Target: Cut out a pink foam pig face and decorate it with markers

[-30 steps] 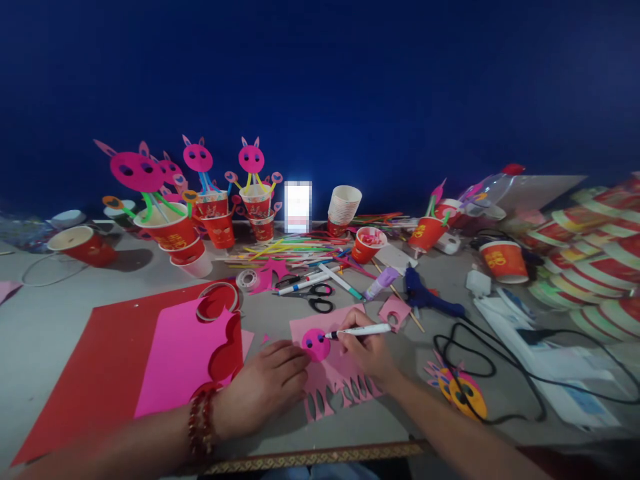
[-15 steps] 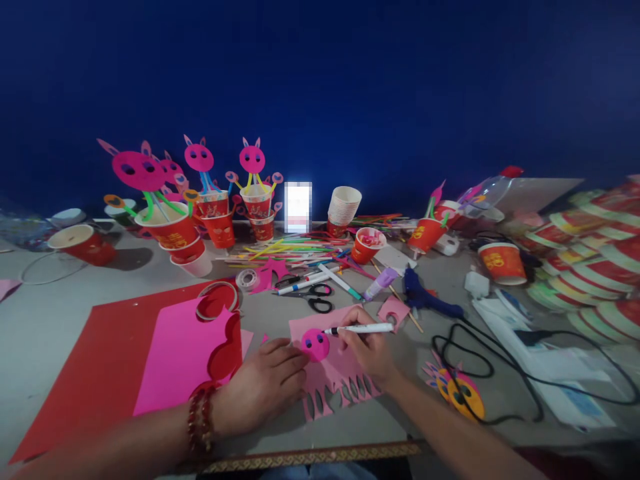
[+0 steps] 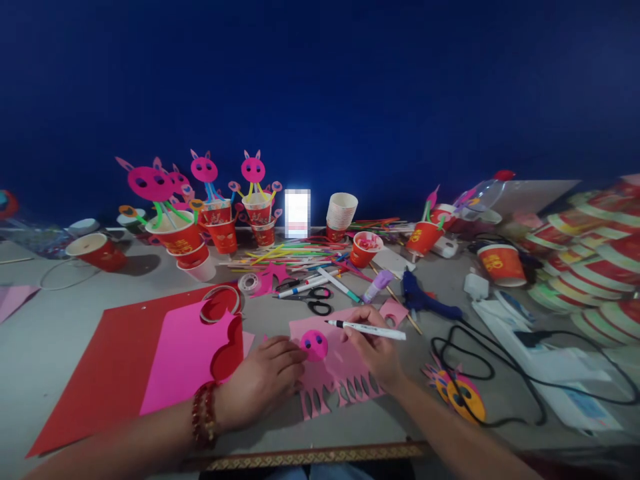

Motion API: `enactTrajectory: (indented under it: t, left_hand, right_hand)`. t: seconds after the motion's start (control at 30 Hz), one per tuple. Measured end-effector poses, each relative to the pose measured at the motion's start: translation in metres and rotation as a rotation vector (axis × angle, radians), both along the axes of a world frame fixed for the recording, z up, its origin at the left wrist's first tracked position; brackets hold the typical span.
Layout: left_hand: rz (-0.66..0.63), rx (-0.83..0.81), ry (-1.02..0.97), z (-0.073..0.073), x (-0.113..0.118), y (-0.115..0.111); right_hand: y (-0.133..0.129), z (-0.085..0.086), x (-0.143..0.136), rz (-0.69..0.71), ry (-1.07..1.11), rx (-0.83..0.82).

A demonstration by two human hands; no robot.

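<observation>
A bright pink paper disc (image 3: 315, 345) with two dark blue-purple eyes lies on a light pink sheet (image 3: 345, 363) whose lower edge is cut into slits. The fingertips of my left hand (image 3: 273, 373) rest at the disc's left edge; the hand lies flat, palm down, with a red bead bracelet at the wrist. My right hand (image 3: 373, 343) grips a white marker (image 3: 373, 329) with a black tip pointing left. That tip is just above and right of the disc, apart from it.
Red (image 3: 100, 373) and magenta sheets (image 3: 173, 353) lie left. Scissors (image 3: 319, 301), markers and straws (image 3: 290, 255) lie ahead, with decorated cups (image 3: 180, 241) behind. A blue glue gun (image 3: 430, 300), black cable and stacked cups (image 3: 590, 267) stand right.
My right hand and the marker have drawn slightly right, and the marker's tip has lifted away from the disc. The view has shifted a little. My left hand stays at the disc.
</observation>
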State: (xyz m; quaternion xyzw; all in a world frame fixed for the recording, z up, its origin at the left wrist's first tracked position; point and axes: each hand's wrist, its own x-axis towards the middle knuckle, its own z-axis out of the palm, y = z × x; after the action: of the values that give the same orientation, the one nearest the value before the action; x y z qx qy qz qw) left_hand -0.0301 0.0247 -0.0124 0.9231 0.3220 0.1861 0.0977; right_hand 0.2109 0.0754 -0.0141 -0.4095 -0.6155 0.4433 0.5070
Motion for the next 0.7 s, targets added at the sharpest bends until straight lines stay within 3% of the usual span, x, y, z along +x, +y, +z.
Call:
enactTrajectory:
  t: [0.2, 0.3, 0.53, 0.7]
  left_hand:
    - [0.033, -0.126, -0.064, 0.02, -0.001, 0.0]
    - [0.102, -0.217, -0.064, 0.027, 0.002, 0.002]
    - [0.196, -0.253, -0.002, 0.025, 0.023, 0.014]
    - [0.193, -0.229, 0.029, 0.024, 0.036, 0.017]
  right_hand:
    - [-0.003, 0.004, 0.006, -0.048, -0.054, 0.112]
    - [-0.004, 0.006, 0.01, -0.009, -0.07, 0.155]
    - [-0.017, 0.01, 0.014, 0.328, -0.027, 0.14]
    - [-0.023, 0.013, 0.014, 0.268, -0.097, 0.185]
